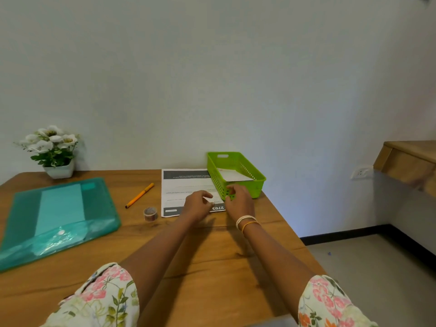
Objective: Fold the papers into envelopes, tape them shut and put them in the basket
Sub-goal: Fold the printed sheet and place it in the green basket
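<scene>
Wooden desk [212, 256] holds one basket [258, 182], one printed sheet [179, 187].

One head-worn view looks forward and down across the wooden table [212, 256]; wall close behind.

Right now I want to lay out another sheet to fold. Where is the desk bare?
Bare wood lies between the teal folder and the forearms, below the tape roll. It is crowded around the printed sheet, green basket and both hands, left hand, right hand.
</scene>
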The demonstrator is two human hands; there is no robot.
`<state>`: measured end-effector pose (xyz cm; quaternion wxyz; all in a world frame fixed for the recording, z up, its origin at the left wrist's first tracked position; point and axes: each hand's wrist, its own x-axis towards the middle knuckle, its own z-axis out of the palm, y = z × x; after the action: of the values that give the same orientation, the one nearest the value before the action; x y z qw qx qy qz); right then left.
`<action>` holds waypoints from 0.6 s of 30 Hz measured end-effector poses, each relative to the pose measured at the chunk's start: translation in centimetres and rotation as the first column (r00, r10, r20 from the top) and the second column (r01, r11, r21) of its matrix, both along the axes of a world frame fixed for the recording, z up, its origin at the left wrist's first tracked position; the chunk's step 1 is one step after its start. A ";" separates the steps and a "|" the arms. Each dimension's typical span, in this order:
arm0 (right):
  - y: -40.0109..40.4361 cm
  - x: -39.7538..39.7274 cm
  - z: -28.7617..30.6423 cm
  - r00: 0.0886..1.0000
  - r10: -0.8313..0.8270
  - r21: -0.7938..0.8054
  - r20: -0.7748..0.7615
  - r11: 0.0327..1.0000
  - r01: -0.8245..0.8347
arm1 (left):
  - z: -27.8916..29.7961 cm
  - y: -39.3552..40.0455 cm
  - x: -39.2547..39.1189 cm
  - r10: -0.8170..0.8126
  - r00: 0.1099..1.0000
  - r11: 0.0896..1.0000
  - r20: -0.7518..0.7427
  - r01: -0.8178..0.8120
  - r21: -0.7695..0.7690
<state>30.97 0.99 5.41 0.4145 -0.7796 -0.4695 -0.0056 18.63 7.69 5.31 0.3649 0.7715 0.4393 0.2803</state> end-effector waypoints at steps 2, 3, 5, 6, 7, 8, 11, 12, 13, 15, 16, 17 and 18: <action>-0.3 -1.8 -1.3 0.993 0.078 -0.074 0.086 0.995 -0.072 | -0.9 -0.6 -2.0 0.005 0.999 0.998 -0.040 -0.003 0.060; -0.3 -2.7 -1.9 0.984 0.118 -0.114 0.130 0.988 -0.103 | -1.3 -0.9 -3.1 0.017 0.999 0.997 -0.050 -0.013 0.081; -0.1 -4.2 -2.9 0.957 0.184 -0.207 0.226 0.969 -0.137 | -2.2 -1.6 -5.0 0.051 0.996 0.990 -0.076 -0.041 0.135; 0.1 -4.9 -3.4 0.940 0.207 -0.257 0.272 0.957 -0.136 | -2.7 -1.8 -6.0 0.073 0.993 0.984 -0.095 -0.056 0.167; 0.4 -5.4 -3.7 0.926 0.223 -0.292 0.304 0.947 -0.132 | -3.1 -1.9 -6.8 0.092 0.989 0.978 -0.114 -0.068 0.199; 0.7 -6.0 -3.9 0.916 0.239 -0.311 0.321 0.941 -0.137 | -3.6 -1.9 -7.8 0.106 0.985 0.970 -0.133 -0.073 0.233; 1.9 -7.1 -4.3 0.902 0.282 -0.331 0.325 0.928 -0.171 | -4.7 -1.7 -10.5 0.109 0.975 0.945 -0.192 -0.042 0.325; 2.3 -7.3 -4.4 0.900 0.293 -0.348 0.321 0.921 -0.176 | -5.0 -1.7 -11.1 0.111 0.973 0.936 -0.202 -0.034 0.351; 2.6 -7.5 -4.5 0.899 0.302 -0.368 0.315 0.913 -0.178 | -5.3 -1.6 -11.8 0.119 0.972 0.930 -0.200 -0.039 0.365; 3.1 -7.5 -4.8 0.900 0.310 -0.407 0.307 0.897 -0.170 | -5.5 -1.4 -12.5 0.146 0.974 0.928 -0.173 -0.074 0.365; 3.2 -7.4 -5.0 0.902 0.309 -0.422 0.302 0.892 -0.164 | -5.5 -1.4 -12.6 0.161 0.974 0.927 -0.159 -0.094 0.364; 3.3 -7.3 -5.3 0.905 0.305 -0.433 0.297 0.888 -0.157 | -5.5 -1.4 -12.6 0.174 0.974 0.925 -0.148 -0.110 0.364; 3.3 -7.2 -5.6 0.906 0.298 -0.430 0.302 0.890 -0.149 | -5.5 -1.4 -12.6 0.182 0.972 0.921 -0.146 -0.116 0.371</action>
<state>23.77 4.28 -0.16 0.1524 -0.7724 -0.6165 -0.0044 6.07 6.31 -0.15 0.1544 0.8114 0.4690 0.3129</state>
